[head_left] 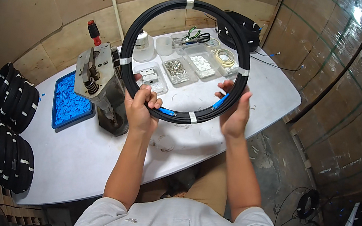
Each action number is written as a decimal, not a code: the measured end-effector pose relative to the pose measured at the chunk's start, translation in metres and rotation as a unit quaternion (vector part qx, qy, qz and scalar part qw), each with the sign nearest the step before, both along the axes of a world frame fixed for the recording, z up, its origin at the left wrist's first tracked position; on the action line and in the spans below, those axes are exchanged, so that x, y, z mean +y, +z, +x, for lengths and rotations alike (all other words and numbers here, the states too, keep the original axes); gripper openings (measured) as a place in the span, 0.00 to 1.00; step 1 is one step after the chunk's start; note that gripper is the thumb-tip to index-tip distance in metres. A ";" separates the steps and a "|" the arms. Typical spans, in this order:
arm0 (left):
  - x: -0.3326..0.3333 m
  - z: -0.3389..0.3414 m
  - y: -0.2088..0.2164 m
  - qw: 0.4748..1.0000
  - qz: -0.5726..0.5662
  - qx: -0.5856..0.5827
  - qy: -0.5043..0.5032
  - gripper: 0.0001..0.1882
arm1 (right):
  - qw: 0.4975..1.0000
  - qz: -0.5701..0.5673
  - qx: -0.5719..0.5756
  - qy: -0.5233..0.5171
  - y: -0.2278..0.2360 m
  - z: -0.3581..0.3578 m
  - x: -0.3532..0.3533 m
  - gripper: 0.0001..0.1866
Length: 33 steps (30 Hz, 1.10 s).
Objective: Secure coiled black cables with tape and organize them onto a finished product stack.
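A large coil of black cable [217, 12], bound with several bands of white tape, is held up tilted above the table. My left hand [140, 106] is closed round its lower left part, by a blue connector [167, 111] on a cable end. On the lower right, my right hand [236, 115] has the coil between its thumb and fingers. Beside those fingers lies a second blue connector [220, 101]. Through the ring show a tub of small metal parts [177, 70], a tub of white pieces [202, 65] and a small tray with metal blocks [149, 76].
A metal bench press [97, 70] stands left of the coil, beside a blue tray rim [75, 122] full of blue pieces. Stacked black coils [13, 99] line the table's left edge. More coils [240, 29], tape rolls [225, 57] and scissors [198, 39] lie at the back.
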<state>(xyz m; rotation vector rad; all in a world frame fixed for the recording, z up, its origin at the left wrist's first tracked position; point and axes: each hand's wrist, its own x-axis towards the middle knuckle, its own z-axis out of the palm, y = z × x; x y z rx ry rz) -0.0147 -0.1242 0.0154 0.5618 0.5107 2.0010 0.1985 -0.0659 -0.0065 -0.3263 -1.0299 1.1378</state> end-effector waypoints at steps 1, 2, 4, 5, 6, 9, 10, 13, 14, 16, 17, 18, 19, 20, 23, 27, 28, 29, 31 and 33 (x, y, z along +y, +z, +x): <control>-0.002 -0.004 0.001 1.000 -0.005 0.013 -0.005 0.21 | 0.998 -0.016 0.032 0.055 0.011 0.008 0.006 0.30; 0.000 -0.007 0.001 0.999 -0.015 0.031 -0.009 0.21 | 0.997 -0.038 0.021 0.062 0.021 0.017 0.013 0.29; 0.000 -0.011 0.001 0.998 -0.030 0.044 -0.027 0.21 | 0.996 -0.058 0.010 0.070 0.032 0.029 0.017 0.28; 0.000 -0.013 0.002 0.996 -0.045 0.057 -0.044 0.20 | 0.995 -0.077 -0.029 0.056 0.035 0.033 0.017 0.27; 0.002 -0.016 0.000 0.996 -0.043 0.057 -0.044 0.20 | 0.992 -0.095 -0.068 0.042 0.039 0.034 0.017 0.25; 0.010 -0.030 -0.009 0.993 -0.077 0.056 -0.068 0.20 | 0.990 -0.074 -0.114 0.032 0.044 0.032 0.003 0.23; 0.012 -0.035 -0.010 0.991 -0.087 0.053 -0.087 0.19 | 0.991 -0.076 -0.106 0.040 0.045 0.032 -0.002 0.21; 0.013 -0.043 -0.007 0.987 -0.100 0.059 -0.115 0.19 | 0.990 -0.083 -0.104 0.040 0.048 0.031 -0.003 0.21; 0.012 -0.044 -0.004 0.986 -0.094 0.075 -0.112 0.19 | 0.989 -0.094 -0.103 0.046 0.049 0.031 -0.001 0.22; 0.008 -0.042 0.004 0.986 -0.088 0.105 -0.095 0.20 | 0.986 -0.115 -0.109 0.058 0.049 0.034 0.005 0.23; 0.006 -0.039 0.008 0.985 -0.088 0.107 -0.099 0.20 | 0.982 -0.133 -0.116 0.072 0.049 0.035 0.009 0.24; 0.004 -0.036 0.011 0.983 -0.095 0.132 -0.081 0.20 | 0.976 -0.153 -0.131 0.079 0.042 0.040 0.016 0.26; 0.001 -0.034 0.015 0.980 -0.102 0.157 -0.059 0.20 | 0.977 -0.152 -0.130 0.080 0.040 0.040 0.018 0.26; -0.002 -0.031 0.020 0.977 -0.104 0.179 -0.046 0.20 | 0.973 -0.161 -0.149 0.077 0.037 0.040 0.019 0.26; -0.005 -0.035 0.022 0.975 -0.105 0.193 -0.041 0.20 | 0.967 -0.179 -0.167 0.065 0.040 0.033 0.012 0.24; -0.001 -0.045 0.017 0.974 -0.108 0.194 -0.050 0.20 | 0.971 -0.163 -0.172 0.026 0.043 0.029 0.005 0.23; -0.001 -0.044 0.016 0.974 -0.111 0.193 -0.051 0.21 | 0.971 -0.163 -0.173 0.037 0.042 0.030 0.005 0.23; -0.001 -0.044 0.016 0.974 -0.113 0.192 -0.051 0.21 | 0.970 -0.163 -0.175 0.049 0.042 0.030 0.004 0.23; -0.001 -0.044 0.013 0.975 -0.113 0.184 -0.062 0.21 | 0.972 -0.157 -0.169 0.055 0.047 0.030 0.000 0.23; 0.001 -0.045 0.010 0.976 -0.113 0.175 -0.071 0.20 | 0.973 -0.150 -0.163 0.062 0.052 0.032 -0.002 0.22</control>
